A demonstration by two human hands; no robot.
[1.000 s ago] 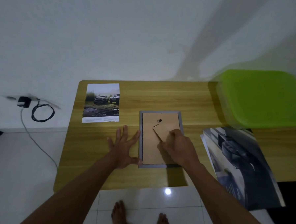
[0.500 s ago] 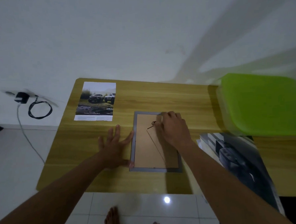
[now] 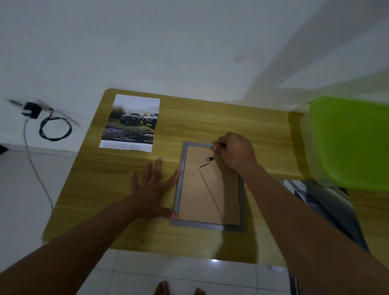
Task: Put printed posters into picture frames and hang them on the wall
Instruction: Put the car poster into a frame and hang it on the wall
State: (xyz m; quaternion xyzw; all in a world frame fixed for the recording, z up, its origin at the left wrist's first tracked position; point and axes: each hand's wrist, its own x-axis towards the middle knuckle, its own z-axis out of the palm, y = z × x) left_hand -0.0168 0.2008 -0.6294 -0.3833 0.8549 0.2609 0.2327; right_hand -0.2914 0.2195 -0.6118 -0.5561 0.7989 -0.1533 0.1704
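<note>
The frame (image 3: 208,187) lies face down on the wooden tabletop (image 3: 267,139), its brown backing board up, and serves as the reference here. Far left of the frame, on the wall above the floor, a black plug (image 3: 31,110) sits with a coiled cable (image 3: 54,127) hanging beside it. Left of the frame and further back, a poster (image 3: 131,122) showing two trucks lies flat on the tabletop, apart from the frame. Just left of the frame, the left hand (image 3: 153,190) presses palm down on the tabletop, fingers (image 3: 155,169) spread apart, thumb and forefinger touching the frame's left edge. On the backing board a small dark hanger (image 3: 210,159) sits near the top, and a thin line runs diagonally down from it. At the frame's top right corner, the right hand (image 3: 234,154) rests curled, its fingers (image 3: 215,146) pinched together at the top edge; what they grip is too small to tell. Right of the frame, dark posters (image 3: 323,208) overhang the tabletop's near edge. Further right and back stands a green lid (image 3: 357,143). Below the frame, bare feet (image 3: 178,294) stand on the tiled floor.
</note>
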